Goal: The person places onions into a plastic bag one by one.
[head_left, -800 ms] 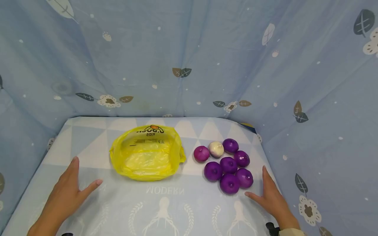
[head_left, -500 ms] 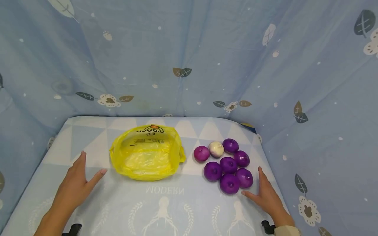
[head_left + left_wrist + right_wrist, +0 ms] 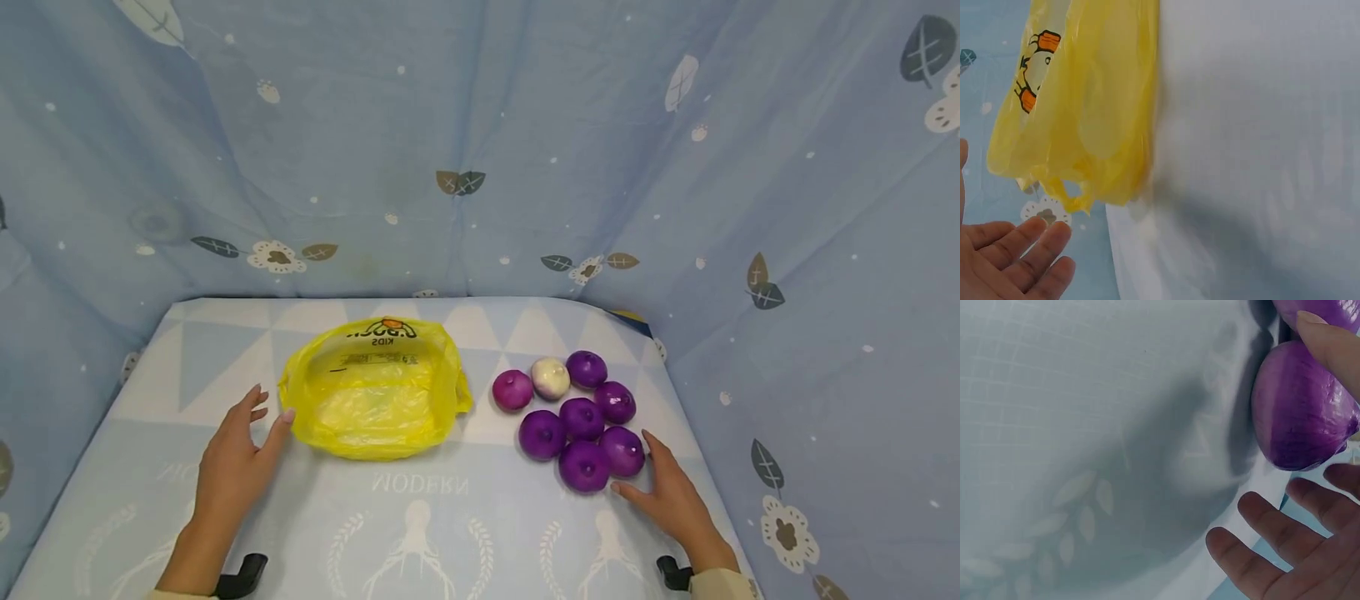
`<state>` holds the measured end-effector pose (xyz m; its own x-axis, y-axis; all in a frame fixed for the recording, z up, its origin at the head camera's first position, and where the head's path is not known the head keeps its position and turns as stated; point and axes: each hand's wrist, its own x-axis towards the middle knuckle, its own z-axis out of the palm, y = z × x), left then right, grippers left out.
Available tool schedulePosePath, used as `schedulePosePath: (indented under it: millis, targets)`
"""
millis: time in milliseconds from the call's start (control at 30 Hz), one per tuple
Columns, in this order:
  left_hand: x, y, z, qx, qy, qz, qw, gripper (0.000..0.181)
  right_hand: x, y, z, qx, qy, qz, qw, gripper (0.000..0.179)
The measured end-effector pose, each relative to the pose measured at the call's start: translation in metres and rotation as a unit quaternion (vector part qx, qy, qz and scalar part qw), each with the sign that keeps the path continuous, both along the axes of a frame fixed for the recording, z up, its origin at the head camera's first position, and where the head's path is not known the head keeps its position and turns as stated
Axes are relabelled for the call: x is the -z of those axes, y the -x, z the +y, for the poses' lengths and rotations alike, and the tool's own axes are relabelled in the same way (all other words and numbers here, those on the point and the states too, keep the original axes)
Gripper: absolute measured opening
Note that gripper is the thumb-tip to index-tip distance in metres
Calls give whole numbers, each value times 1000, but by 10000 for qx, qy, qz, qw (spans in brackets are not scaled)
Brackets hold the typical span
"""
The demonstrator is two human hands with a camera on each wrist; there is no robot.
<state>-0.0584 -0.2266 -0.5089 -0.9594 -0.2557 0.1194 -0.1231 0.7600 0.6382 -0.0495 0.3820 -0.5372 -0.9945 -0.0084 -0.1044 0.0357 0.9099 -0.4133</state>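
Observation:
A yellow plastic bag (image 3: 378, 404) with a printed logo stands on the table, its mouth facing up. My left hand (image 3: 234, 467) is at the bag's left side, thumb tip right at its rim, fingers loosely extended. In the left wrist view, the bag (image 3: 1110, 106) rises beyond my fingers. Several purple onions (image 3: 583, 467) lie grouped at the right, along with a whitish onion (image 3: 550, 379). My right hand (image 3: 675, 500) is spread beside the nearest right onion (image 3: 622, 452). In the right wrist view, my thumb overlaps the onion (image 3: 1300, 412), with the fingers apart on its other side.
A pale patterned cloth (image 3: 416, 533) covers the table. Blue printed curtains (image 3: 465, 125) rise behind it and at both sides. A dark blue and yellow item (image 3: 633, 322) shows at the table's back right corner. Black wrist mounts (image 3: 243, 577) sit below the hands.
My left hand has moved right and forward to the yellow bag's rim. My right hand has shifted slightly left toward the nearest onion. The bag and onions stay in place.

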Motion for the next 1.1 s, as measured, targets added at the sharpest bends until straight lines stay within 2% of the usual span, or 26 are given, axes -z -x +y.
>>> schedulePosePath:
  millis: [133,333,600,767,1100]
  targets:
    - [5,4,8,-189,-263,387,9987,67,3,0,0,80,-5,-46,10000,112]
    - [9,6,12,-379,-328,660,9966,50,10,2,-2,24,130,147,9998,112]
    - [14,12,16,-492,-154,765,9957,45,15,2,-3,74,95,351,9993,102]
    - [15,16,16,-447,-200,928,9945,36,16,1,-6,159,32,511,9986,95]
    - [17,20,15,-510,-255,1121,9921,23,16,0,-9,368,142,359,9986,94]
